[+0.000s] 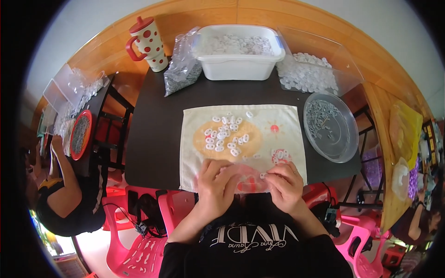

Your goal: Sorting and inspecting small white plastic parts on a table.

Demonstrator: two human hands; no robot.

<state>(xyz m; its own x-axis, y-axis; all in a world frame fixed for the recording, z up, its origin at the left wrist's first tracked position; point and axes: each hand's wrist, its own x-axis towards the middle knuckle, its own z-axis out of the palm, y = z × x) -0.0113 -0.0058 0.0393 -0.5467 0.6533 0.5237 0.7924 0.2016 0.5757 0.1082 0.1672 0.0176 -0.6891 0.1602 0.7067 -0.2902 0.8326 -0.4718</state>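
Note:
My left hand (215, 181) and my right hand (283, 184) are close together at the near edge of a cream cloth (197, 120) spread on a dark table (153, 134). My right hand pinches a small white plastic piece (263, 175) at its fingertips. My left hand's fingers are curled over the cloth edge; what they hold is hidden. A loose pile of small white plastic pieces (226, 134) lies on the cloth's orange patch, beyond my hands. A smaller group of white pieces (280, 154) sits by my right hand.
A white tub (238, 65) of white pieces stands at the back, with a clear bag of dark parts (181, 69) and a red-dotted lidded cup (148, 44) to its left. A clear round dish (331, 127) sits right. Another person (60, 194) works at left. Pink chairs (139, 250) below.

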